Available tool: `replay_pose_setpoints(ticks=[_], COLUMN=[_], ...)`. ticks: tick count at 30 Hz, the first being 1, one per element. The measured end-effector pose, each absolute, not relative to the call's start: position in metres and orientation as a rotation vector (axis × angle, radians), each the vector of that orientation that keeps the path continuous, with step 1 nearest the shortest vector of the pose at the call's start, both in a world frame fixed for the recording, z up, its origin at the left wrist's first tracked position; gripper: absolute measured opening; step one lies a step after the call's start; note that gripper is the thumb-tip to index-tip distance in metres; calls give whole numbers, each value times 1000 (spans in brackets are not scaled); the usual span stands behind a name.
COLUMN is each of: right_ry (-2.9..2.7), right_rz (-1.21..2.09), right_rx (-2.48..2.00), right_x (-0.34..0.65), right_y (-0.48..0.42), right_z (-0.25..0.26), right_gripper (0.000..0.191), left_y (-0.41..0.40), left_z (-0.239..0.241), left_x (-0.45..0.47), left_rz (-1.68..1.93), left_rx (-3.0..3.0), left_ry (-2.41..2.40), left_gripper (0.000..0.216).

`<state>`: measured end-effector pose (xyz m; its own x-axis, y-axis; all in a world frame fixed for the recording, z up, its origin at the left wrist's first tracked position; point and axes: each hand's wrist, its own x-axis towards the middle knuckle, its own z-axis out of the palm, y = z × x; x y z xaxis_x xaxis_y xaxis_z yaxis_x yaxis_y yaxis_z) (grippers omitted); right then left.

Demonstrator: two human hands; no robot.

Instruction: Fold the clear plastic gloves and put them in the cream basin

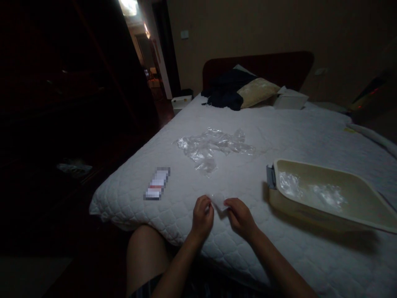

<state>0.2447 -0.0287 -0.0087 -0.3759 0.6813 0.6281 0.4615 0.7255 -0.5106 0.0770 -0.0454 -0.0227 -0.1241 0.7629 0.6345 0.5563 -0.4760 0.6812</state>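
The person's left hand (203, 215) and right hand (240, 215) meet over the near edge of the bed (248, 136), each pinching one side of a small clear plastic piece (218, 200) held between them just above the quilt. Both hands are closed in a fingertip grip on it — though in this dim light it is hard to tell whether it is a little bag or a scrap of film. For thin, slippery plastic like this, the sound way is to keep the pinch near the edges, pull evenly, and hold it low over the quilt so it cannot drift off.

Farther up the white quilted cover lies a crumpled sheet of clear plastic (214, 147), and left of the hands a small flat packet (157, 183) (its face is blurred out). To the right sits a beige tray (366, 219) with more clear plastic inside. At the headboard (279, 62) lie a dark garment (225, 89), a tan pillow (257, 91) and a white box (290, 99). The room is dark — a lit doorway (145, 54) shows at upper left.
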Motion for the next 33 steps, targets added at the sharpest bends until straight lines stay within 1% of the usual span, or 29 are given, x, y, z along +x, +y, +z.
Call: replay_pose_setpoints(ticks=[4, 11, 14, 17, 21, 24, 26, 30, 33], right_ry=[-2042, -2042, -2031, -2006, -1897, -1722, -1616, -1409, -1265], right_rz=[303, 314, 321, 316, 371, 549, 755, 1183, 1359], right_rx=[-869, -873, -871, -891, -963, -1056, -1092, -1089, -1100], right_x=[245, 245, 245, 245, 244, 242, 243, 249, 258], right_y=[-29, -29, -29, -29, -28, -25, -22, -18, -18], right_z=[-9, -9, -10, -12, -6, 5, 12, 24, 29], right_gripper=[30, 31, 31, 30, 21, 16, 20, 31, 34], left_y=[-47, -45, -43, -42, -44, -46, -46, -41, -39], left_z=[-24, -26, -25, -22, -14, -4, 3, 12, 12], left_x=[76, 75, 75, 75, 79, 88, 93, 101, 105], left_rz=[1521, 1367, 1368, 1404, 1426, 1445, 1435, 1337, 1249], left_rx=[2164, 2308, 2291, 2186, 2019, 1747, 1510, 1092, 887], left_ry=[1486, 1435, 1401, 1408, 1386, 1399, 1359, 1123, 962], left_gripper=[34, 46, 42, 34, 22, 16, 16, 26, 35])
